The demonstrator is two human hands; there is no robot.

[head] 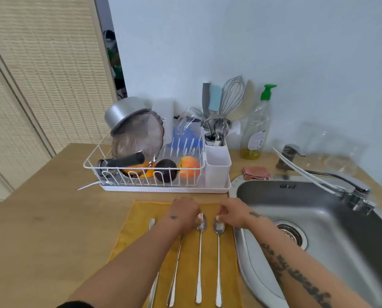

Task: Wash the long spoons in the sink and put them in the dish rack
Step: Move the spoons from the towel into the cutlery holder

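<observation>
Washing looks not yet begun: four long spoons (199,252) lie on the cloth (209,265) between dish rack (163,188) and sink (319,218), with the left hand (184,212) and right hand (233,212) at their bowls, and it cannot be told whether the curled fingers are grasping any.

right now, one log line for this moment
stage: pre-wash | long spoons: four on yellow cloth | left hand, right hand: at bowls, grip unclear

Back wall (274,41): plain pale blue-white, matte, evenly lit w/ soft diffuse light. Left side: tall beige panels (41,63) w/ fine horizontal ribbed weave (door or screen, can't tell which), cream trim round them. Narrow dark gap (115,63) btwn panels & wall, smth green & white inside, too blurry to ID. Light wood-tone countertop (36,218) fills the foreground and meets the wall at the back.
</observation>
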